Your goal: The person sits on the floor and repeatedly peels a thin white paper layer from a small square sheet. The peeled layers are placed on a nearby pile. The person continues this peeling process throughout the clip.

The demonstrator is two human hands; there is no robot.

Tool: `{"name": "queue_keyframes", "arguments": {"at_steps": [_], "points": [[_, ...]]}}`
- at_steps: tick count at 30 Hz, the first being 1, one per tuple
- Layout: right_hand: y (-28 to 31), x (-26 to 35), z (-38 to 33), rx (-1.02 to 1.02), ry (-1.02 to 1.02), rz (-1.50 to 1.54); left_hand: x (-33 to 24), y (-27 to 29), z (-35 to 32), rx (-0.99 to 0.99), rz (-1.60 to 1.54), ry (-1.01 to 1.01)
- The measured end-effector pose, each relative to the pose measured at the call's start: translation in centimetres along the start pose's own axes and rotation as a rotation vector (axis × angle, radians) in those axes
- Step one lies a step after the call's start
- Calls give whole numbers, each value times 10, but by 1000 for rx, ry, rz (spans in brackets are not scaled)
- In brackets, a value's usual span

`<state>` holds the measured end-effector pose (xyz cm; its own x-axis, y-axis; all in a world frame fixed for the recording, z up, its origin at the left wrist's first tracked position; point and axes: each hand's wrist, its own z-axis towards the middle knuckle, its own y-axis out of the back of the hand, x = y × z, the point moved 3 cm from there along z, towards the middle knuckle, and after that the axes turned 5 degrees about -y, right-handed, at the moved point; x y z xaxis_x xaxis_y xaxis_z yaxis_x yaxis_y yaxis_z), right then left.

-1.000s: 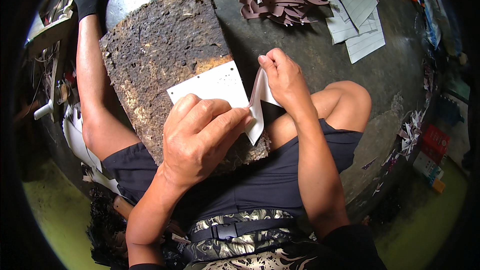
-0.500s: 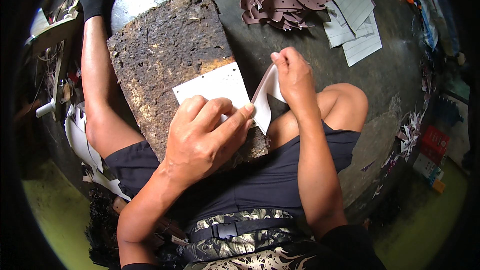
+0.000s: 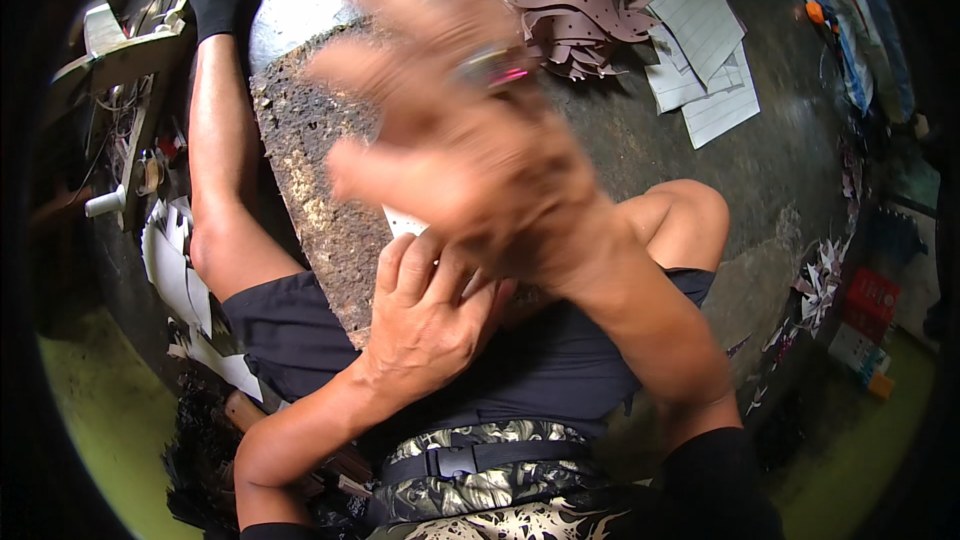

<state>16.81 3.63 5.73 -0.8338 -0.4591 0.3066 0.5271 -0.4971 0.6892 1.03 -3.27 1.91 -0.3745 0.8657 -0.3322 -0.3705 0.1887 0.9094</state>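
White card (image 3: 403,223) is lying on the dark board (image 3: 312,150), just nine o'clock of centre; the left hand (image 3: 428,305) is covering it, unclear whether pinching or pressing. Even pressure should be keeping it flat. The right hand (image 3: 475,155) is hanging blurred above, its grip unclear. Near three o'clock, a red box (image 3: 872,302) is hiding its contents.

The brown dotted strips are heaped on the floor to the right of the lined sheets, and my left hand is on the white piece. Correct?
Not quite: the head view shows the brown dotted strips left of the lined sheets. Your left hand is on the white piece.
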Motion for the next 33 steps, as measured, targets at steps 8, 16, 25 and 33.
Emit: {"name": "queue_keyframes", "arguments": {"at_steps": [8, 16, 25, 33], "points": [[24, -17, -31, -27, -473, 218, -5, -2, 6, 125, -75, 36], [39, -6, -139, 152, -1512, 986, -8, 7, 26, 117, -74, 76], [115, 25, -54, 532, -590, 647, 20, 78, 74, 64, -335, -244], [103, 14, -41, 587, -972, 936, 21, 141, 44, 198, -184, 188]]}}
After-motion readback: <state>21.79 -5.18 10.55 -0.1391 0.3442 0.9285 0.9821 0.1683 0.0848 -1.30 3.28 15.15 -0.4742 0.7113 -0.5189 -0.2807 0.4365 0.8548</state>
